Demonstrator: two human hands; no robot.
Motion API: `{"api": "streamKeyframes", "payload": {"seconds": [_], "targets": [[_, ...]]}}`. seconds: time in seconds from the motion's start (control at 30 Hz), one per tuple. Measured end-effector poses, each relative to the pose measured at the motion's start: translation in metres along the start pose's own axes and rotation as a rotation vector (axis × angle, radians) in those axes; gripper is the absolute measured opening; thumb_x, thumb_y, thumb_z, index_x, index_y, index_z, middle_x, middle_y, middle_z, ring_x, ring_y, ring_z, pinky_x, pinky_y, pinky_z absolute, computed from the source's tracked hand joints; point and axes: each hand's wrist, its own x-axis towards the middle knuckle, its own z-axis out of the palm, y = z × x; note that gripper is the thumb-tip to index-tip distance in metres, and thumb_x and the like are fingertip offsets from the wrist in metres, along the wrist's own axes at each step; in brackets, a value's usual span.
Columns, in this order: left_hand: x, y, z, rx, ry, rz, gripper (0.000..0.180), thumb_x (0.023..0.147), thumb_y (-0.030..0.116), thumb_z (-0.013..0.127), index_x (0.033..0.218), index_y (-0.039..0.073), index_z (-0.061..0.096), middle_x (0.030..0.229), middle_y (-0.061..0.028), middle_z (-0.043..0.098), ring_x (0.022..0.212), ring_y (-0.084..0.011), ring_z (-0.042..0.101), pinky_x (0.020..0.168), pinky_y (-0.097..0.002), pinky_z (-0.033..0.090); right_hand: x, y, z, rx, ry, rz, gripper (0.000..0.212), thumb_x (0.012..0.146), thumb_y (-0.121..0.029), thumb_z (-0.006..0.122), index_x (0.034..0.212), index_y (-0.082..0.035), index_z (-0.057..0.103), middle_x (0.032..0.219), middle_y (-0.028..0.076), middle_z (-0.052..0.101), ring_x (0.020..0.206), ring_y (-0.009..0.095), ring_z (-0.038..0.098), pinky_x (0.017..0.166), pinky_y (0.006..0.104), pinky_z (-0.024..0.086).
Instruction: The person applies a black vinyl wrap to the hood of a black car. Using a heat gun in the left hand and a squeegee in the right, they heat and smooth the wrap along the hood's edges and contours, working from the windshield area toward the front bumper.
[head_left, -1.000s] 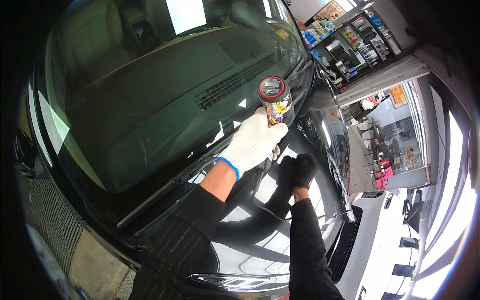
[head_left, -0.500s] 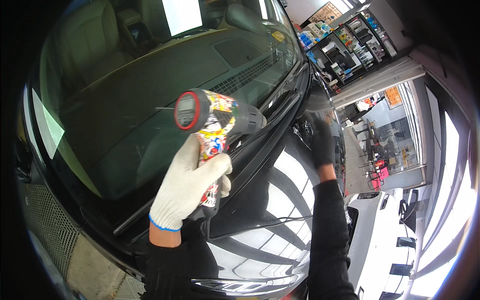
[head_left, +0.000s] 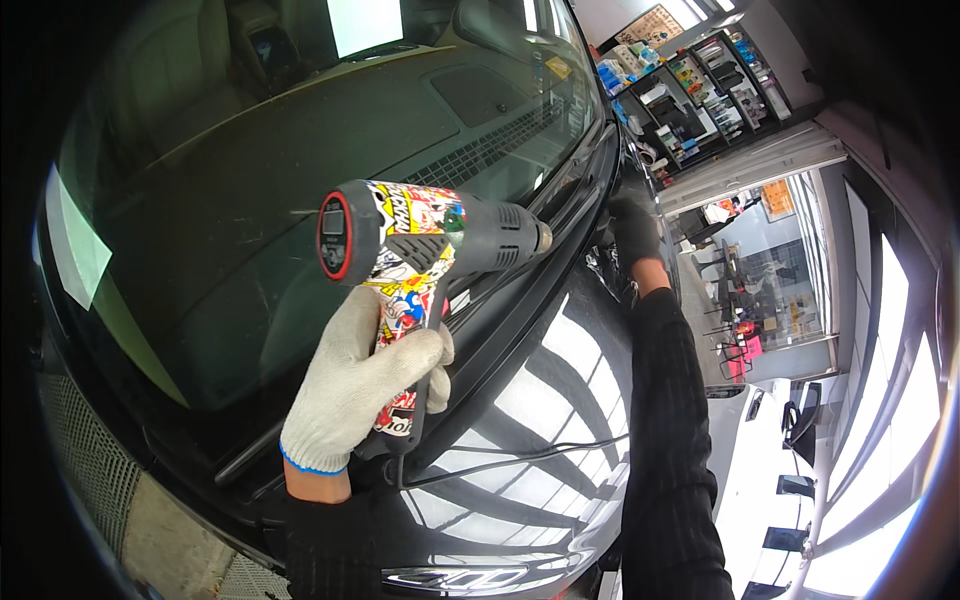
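My left hand (head_left: 345,390), in a white knit glove with a blue cuff edge, is wrapped round the grip of a heat gun (head_left: 425,225). The gun has colourful stickers and a red-ringed round display at its back. Its metal nozzle points right, over the base of the windshield (head_left: 330,150). A power cord (head_left: 520,458) trails from the grip across the glossy black hood (head_left: 480,405). My right hand (head_left: 635,230), in a black glove, is at the hood's far edge, beside wrinkled glossy material (head_left: 602,262) that looks like film. Its fingers are blurred and partly hidden.
The wiper (head_left: 570,205) lies along the windshield base, close to the nozzle. Shelves (head_left: 700,100) packed with bottles and boxes stand at the far right. A white car (head_left: 745,430) is parked to the right. Metal grating (head_left: 90,450) covers part of the floor at lower left.
The heat gun has shifted slightly left, its nozzle reaching a little farther right. My right hand has moved up and away along the car's edge, its forearm stretching farther.
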Motion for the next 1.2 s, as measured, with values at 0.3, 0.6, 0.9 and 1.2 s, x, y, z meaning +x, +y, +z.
{"api": "streamKeyframes", "payload": {"seconds": [0.3, 0.6, 0.9, 1.2], "targets": [[-0.003, -0.001, -0.011, -0.119, 0.102, 0.094, 0.056, 0.092, 0.005, 0.061, 0.147, -0.003, 0.051, 0.097, -0.0164, 0.07, 0.064, -0.0187, 0.07, 0.054, -0.0345, 0.061, 0.009, 0.031, 0.008, 0.003, -0.421, 0.19, 0.046, 0.093, -0.033, 0.082, 0.128, -0.003, 0.077, 0.124, 0.017, 0.079, 0.121, 0.033, 0.073, 0.103, 0.043, 0.056], [-0.007, 0.002, -0.015, -0.138, 0.053, 0.061, 0.035, 0.092, 0.0, 0.066, 0.124, -0.006, 0.053, 0.092, -0.0148, 0.072, 0.068, -0.0198, 0.075, 0.058, -0.0356, 0.063, -0.008, 0.032, 0.013, -0.336, -0.477, -0.07, 0.032, 0.08, -0.025, 0.086, 0.11, -0.014, 0.084, 0.109, 0.007, 0.083, 0.122, 0.036, 0.065, 0.111, 0.0457, 0.049], [-0.006, 0.002, -0.015, -0.03, -0.053, -0.06, 0.034, 0.094, 0.008, 0.075, 0.121, -0.003, 0.058, 0.088, -0.0084, 0.069, 0.069, -0.0147, 0.073, 0.062, -0.0313, 0.062, -0.01, -0.001, 0.016, -0.713, -0.496, -0.037, 0.025, 0.094, -0.029, 0.069, 0.104, -0.014, 0.085, 0.111, 0.012, 0.082, 0.123, 0.035, 0.068, 0.11, 0.0461, 0.048], [-0.004, 0.004, -0.013, 0.035, 0.004, -0.097, 0.039, 0.086, 0.001, 0.064, 0.124, -0.006, 0.054, 0.091, -0.0138, 0.07, 0.063, -0.0188, 0.071, 0.058, -0.0346, 0.063, 0.003, -0.008, 0.006, -0.197, -0.563, -0.05, 0.027, 0.085, -0.02, 0.083, 0.106, -0.003, 0.083, 0.1, 0.017, 0.082, 0.092, 0.029, 0.079, 0.087, 0.0417, 0.06]]}}
